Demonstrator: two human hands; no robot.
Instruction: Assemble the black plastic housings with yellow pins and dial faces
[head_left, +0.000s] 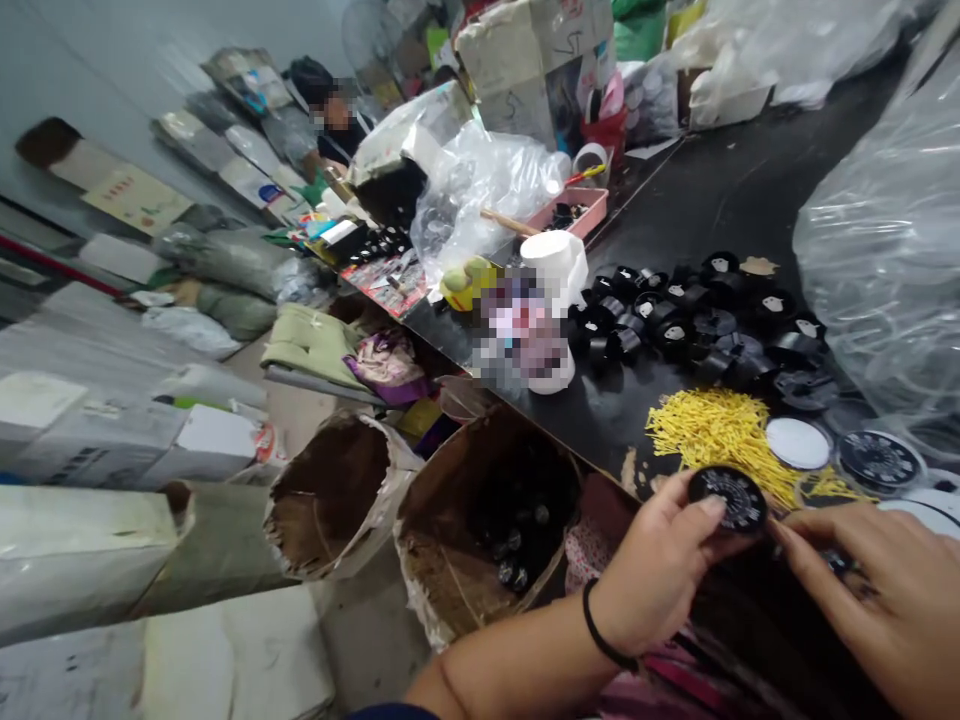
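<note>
My left hand (664, 555) is closed on a round black dial (729, 498) with white markings, the thumb lying across its face. Close to the dial's right edge is my right hand (874, 575), its thumb and fingers curled together. A small dark, shiny thing (836, 562) shows beneath those fingers, too hidden to name. Just beyond the hands lies a heap of small yellow plastic pieces (709, 425). Beside it are a white disc (798, 443) and another black dial (879, 458) with white markings. Several black round plastic housings (675, 315) are piled farther back on the table.
Two large bins, one brown-lined (322, 500) and one holding black parts (435, 560), stand left of the black table (720, 190). A white cup (555, 262), a pink tray (596, 212) and clear plastic bags (885, 220) rest on it. Another person (341, 140) is at the back.
</note>
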